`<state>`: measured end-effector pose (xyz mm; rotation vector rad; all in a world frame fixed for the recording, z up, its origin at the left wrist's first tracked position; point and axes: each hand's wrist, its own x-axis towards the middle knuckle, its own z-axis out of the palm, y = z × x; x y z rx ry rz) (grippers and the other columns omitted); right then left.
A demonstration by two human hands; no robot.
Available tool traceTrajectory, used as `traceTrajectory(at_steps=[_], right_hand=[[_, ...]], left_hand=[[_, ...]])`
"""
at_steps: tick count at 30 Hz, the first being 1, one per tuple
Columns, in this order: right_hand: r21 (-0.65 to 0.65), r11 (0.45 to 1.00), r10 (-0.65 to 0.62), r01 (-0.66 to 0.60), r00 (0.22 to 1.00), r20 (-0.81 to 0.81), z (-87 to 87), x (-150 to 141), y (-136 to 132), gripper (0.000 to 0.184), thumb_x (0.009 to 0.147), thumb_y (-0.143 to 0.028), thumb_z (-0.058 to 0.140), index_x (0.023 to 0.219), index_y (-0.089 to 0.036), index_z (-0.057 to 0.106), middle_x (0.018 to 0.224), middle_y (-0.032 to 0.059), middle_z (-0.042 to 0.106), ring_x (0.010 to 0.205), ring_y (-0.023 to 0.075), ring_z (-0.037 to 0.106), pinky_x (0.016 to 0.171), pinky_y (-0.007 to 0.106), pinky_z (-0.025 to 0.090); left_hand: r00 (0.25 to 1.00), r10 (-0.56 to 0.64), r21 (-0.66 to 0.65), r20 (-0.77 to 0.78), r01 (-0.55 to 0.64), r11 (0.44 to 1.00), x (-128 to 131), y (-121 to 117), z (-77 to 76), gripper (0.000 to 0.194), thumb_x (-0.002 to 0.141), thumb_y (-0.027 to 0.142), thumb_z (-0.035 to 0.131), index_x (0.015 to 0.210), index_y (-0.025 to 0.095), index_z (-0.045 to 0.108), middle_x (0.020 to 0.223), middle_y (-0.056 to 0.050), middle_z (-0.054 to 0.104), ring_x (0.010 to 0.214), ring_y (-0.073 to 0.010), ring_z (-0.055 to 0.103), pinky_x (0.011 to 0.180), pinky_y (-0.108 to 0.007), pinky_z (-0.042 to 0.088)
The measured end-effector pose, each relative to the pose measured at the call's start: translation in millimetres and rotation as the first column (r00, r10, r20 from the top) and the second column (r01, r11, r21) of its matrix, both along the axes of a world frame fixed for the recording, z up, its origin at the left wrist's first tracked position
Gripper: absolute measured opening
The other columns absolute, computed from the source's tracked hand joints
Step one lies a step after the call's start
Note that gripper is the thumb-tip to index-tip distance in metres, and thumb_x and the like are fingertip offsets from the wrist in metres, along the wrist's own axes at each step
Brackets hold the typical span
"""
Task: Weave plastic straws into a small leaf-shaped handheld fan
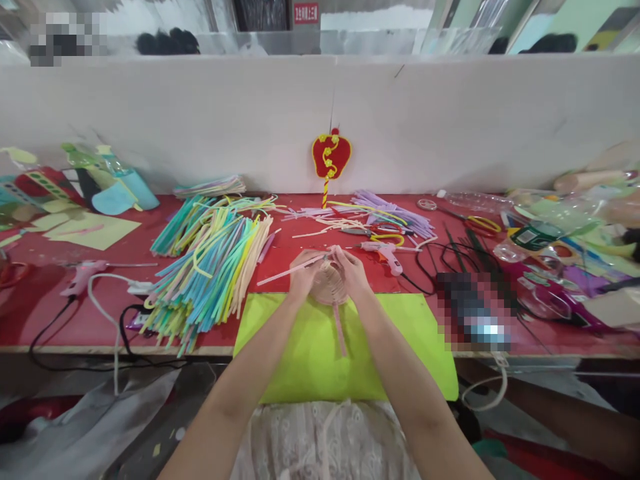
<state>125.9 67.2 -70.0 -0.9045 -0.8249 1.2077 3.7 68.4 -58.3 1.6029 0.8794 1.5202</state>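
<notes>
A pale pink round fan shape (pixel 327 288) made of pipe cleaners, with a pink stem pointing down, sits between my two hands above the yellow-green sheet (pixel 295 347). My left hand (pixel 303 272) is closed at its upper left edge, and a loose pink pipe cleaner (pixel 280 273) sticks out leftward from the fingers. My right hand (pixel 354 272) pinches the top right of the fan shape. The fingertips of both hands come close together at its top edge, and they hide exactly what is pinched there.
Bundles of coloured pipe cleaners (pixel 200 280) lie to the left, lilac ones (pixel 385 212) behind. A pink glue gun (pixel 385 253) and scissors (pixel 387 235) rest just beyond my right hand. A finished red fan (pixel 331 157) stands against the white partition (pixel 200 120). Cables trail at both sides.
</notes>
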Motion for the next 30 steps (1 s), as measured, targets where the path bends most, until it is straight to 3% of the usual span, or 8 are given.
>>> traceTrajectory(at_steps=[7, 18, 30], right_hand=[[-0.079, 0.997, 0.002, 0.005, 0.996, 0.089, -2.1, 1.0, 1.2, 0.035, 0.065, -0.051, 0.062, 0.081, -0.021, 0.069, 0.086, 0.0045, 0.068, 0.081, 0.0158, 0.060, 0.070, 0.026, 0.046], [-0.025, 0.998, -0.044, 0.050, 0.981, 0.188, -1.3, 0.8, -1.9, 0.036, 0.064, -0.055, 0.061, 0.073, -0.020, 0.067, 0.079, 0.0036, 0.066, 0.076, 0.0156, 0.059, 0.070, 0.026, 0.044], [-0.043, 0.999, -0.002, 0.005, 0.997, 0.074, -0.9, 2.9, -1.4, 0.031, 0.060, -0.051, 0.067, 0.068, -0.021, 0.065, 0.072, 0.0004, 0.066, 0.070, 0.0129, 0.059, 0.067, 0.025, 0.044]], left_hand=[[0.999, 0.020, -0.062, 0.030, -0.018, 0.998, -1.0, 1.5, 0.5, 0.017, 0.073, 0.032, 0.060, 0.083, 0.020, 0.067, 0.088, -0.004, 0.065, 0.086, -0.0162, 0.060, 0.082, -0.031, 0.046], [1.000, 0.022, -0.083, -0.010, -0.022, 0.996, 1.3, 2.0, -3.6, 0.018, 0.074, 0.033, 0.059, 0.083, 0.020, 0.066, 0.088, -0.005, 0.066, 0.085, -0.0158, 0.060, 0.081, -0.031, 0.045], [0.995, -0.083, -0.118, 0.054, 0.089, 0.989, -0.6, 3.8, -4.0, 0.017, 0.069, 0.031, 0.064, 0.080, 0.019, 0.067, 0.084, -0.005, 0.065, 0.083, -0.0155, 0.059, 0.077, -0.029, 0.046]])
